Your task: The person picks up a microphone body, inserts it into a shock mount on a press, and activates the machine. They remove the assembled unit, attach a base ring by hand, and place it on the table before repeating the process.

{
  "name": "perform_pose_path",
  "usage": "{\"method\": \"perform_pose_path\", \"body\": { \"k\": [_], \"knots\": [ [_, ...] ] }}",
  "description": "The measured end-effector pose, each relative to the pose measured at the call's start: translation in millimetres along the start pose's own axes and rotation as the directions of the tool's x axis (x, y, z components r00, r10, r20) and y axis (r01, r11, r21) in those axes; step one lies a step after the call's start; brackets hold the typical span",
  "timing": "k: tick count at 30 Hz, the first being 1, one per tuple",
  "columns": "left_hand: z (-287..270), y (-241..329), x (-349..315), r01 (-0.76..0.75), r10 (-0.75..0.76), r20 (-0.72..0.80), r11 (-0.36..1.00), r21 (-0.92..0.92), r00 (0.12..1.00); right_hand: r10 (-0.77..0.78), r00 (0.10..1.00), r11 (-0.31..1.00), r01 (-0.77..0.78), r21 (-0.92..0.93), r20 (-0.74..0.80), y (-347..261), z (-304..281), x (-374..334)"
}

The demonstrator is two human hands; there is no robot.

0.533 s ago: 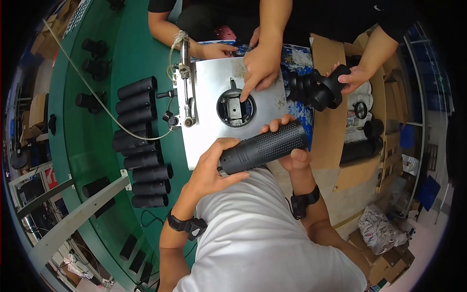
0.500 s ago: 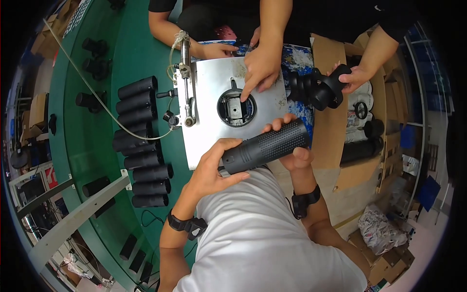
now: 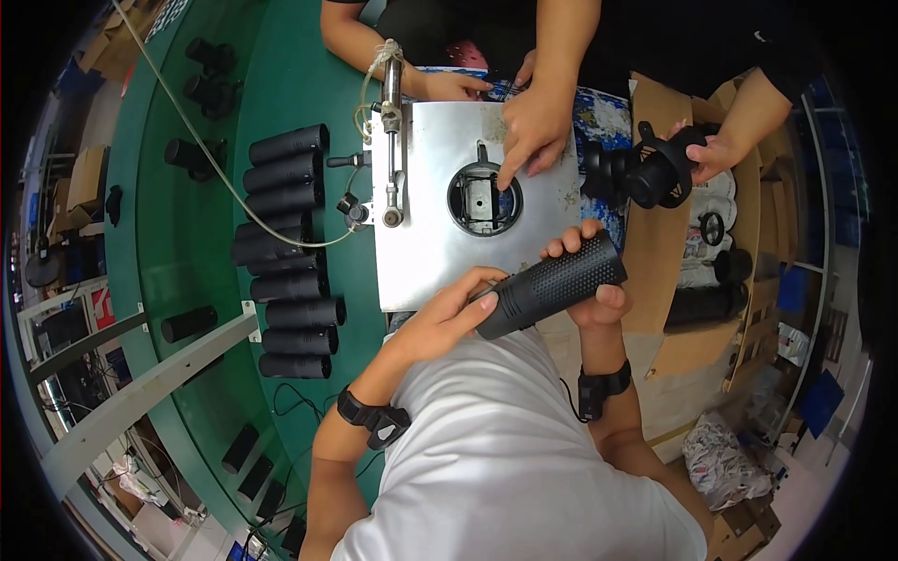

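Black cylinder (image 3: 552, 283), held in left hand (image 3: 447, 315) and right hand (image 3: 591, 297): matt, finely perforated mesh surface, plastic or metal not determinable. Metal plate (image 3: 440, 252) just beyond the cylinder: bare brushed metal, dull sheen, scuffed. Black tubes (image 3: 285, 252) left of the plate: smooth, satin black. Table (image 3: 187, 252) beneath them: green, smooth, slightly glossy. Cardboard (image 3: 659, 243) right of the plate: brown, matt, rough-edged. Shirt (image 3: 524, 458) below the cylinder: white cloth, matt.

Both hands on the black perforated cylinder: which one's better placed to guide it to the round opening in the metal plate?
Probably right. The right hand holds the black perforated cylinder at the end nearer the round opening in the metal plate; the left hand holds the nearer end.
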State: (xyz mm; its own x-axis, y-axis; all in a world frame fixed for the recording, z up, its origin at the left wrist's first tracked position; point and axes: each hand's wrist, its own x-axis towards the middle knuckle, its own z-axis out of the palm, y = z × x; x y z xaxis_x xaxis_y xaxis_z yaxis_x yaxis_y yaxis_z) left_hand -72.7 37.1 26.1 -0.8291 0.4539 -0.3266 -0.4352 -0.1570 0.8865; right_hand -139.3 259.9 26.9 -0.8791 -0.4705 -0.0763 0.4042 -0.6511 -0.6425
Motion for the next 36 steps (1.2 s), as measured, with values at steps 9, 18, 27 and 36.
{"method": "perform_pose_path", "body": {
  "k": [9, 18, 27, 36],
  "knots": [
    [-0.5, 3.6, -2.9, -0.153, 0.150, -0.052, 0.986, -0.060, 0.987, -0.067, 0.997, 0.993, 0.063, 0.097, 0.040, -2.7, -2.2, 3.1],
    [-1.4, 11.7, -2.8, -0.391, 0.415, -0.083, 0.896, 0.208, 0.906, -0.191, 0.948, 0.973, 0.148, 0.179, 0.256, -8.1, -1.2, 14.4],
    [-18.7, -32.6, 25.8, 0.084, -0.071, 0.048, 0.918, -0.387, 0.996, -0.297, 0.948, 0.772, 0.310, -0.555, 0.118, -17.4, 41.0, 51.3],
    [-26.7, -49.7, 4.5, -0.084, 0.055, -0.096, 0.941, -0.328, 0.994, -0.228, 0.941, 0.529, 0.335, -0.780, 0.249, 9.0, 38.8, 96.3]
  ]
}}
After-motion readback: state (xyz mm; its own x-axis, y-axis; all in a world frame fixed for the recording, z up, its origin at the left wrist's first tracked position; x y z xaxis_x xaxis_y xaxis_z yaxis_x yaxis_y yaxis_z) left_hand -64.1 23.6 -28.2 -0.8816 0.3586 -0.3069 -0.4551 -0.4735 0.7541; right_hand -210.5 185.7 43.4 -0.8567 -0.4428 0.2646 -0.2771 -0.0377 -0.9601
